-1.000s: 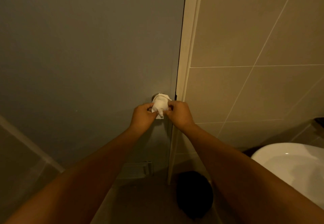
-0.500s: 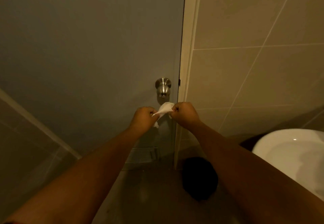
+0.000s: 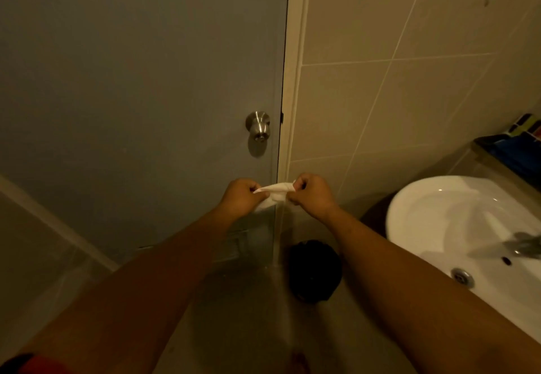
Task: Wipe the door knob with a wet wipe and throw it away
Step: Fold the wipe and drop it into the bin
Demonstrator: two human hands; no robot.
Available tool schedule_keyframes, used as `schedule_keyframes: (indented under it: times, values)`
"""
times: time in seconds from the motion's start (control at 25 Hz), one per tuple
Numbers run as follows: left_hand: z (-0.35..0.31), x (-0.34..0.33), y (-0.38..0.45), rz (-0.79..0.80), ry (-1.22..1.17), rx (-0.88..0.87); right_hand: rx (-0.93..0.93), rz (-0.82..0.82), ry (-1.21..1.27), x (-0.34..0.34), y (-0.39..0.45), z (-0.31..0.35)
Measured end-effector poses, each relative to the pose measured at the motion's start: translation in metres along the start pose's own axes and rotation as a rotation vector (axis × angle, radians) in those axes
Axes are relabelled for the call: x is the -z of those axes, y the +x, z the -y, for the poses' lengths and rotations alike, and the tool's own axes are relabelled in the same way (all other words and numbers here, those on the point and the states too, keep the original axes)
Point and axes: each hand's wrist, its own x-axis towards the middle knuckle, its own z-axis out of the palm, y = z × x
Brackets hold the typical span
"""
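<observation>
The white wet wipe (image 3: 273, 195) is stretched between both hands, the left hand (image 3: 241, 198) and right hand (image 3: 310, 195) each pinching an end. It sits below the bare steel door knob (image 3: 257, 129) (well apart) on the grey door (image 3: 140, 81). A white sink (image 3: 456, 227) lies right, a dark bin (image 3: 314, 269) below.

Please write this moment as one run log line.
stage: after wiping | wipe: pinched by left hand and right hand | knob: uncovered
</observation>
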Motion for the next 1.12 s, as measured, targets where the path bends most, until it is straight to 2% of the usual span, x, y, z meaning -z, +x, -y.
schedule_keyframes:
  times: [0.28, 0.68, 0.92, 1.12]
  values:
    - [-0.001, -0.033, -0.029, 0.055, -0.166, -0.018, -0.157, -0.122, 0.141, 0.022, -0.072, -0.022]
    - [-0.009, -0.076, -0.004, 0.168, -0.381, 0.152, -0.308, -0.217, 0.105, 0.036, -0.055, -0.077]
    - [0.014, -0.148, 0.045, 0.174, -0.259, 0.313, -0.498, -0.19, 0.148, 0.024, -0.016, -0.151]
    - [0.031, -0.209, 0.089, 0.259, -0.151, 0.412, -0.643, -0.062, 0.081, 0.01, 0.029, -0.226]
